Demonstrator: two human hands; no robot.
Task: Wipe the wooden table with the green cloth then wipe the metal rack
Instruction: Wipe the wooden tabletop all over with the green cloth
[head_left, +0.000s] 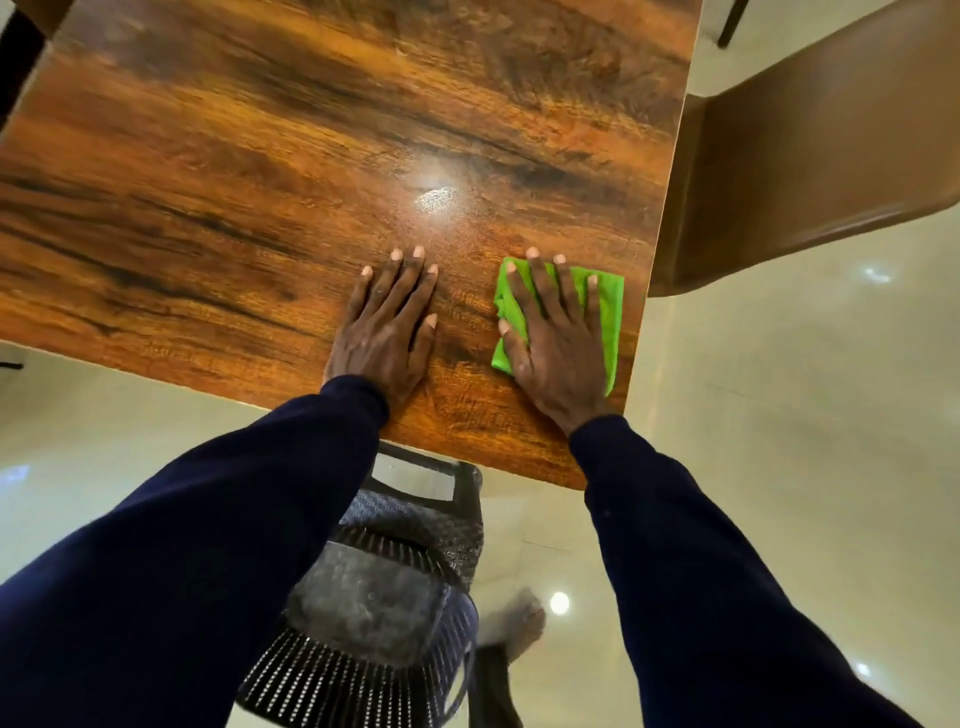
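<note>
The wooden table (249, 171) fills the upper left of the head view, dark grained and glossy. A bright green cloth (608, 317) lies flat on it near the right edge, close to the front corner. My right hand (553, 338) presses flat on the cloth with fingers straight and spread. My left hand (387, 322) rests flat on the bare wood just left of the cloth, fingers straight. No metal rack is in view.
A brown chair (810, 156) stands off the table's right edge. Under the front edge sits a dark woven chair (395, 566). The floor (779, 441) is pale glossy tile, and a bare foot (514, 621) stands on it below the table corner.
</note>
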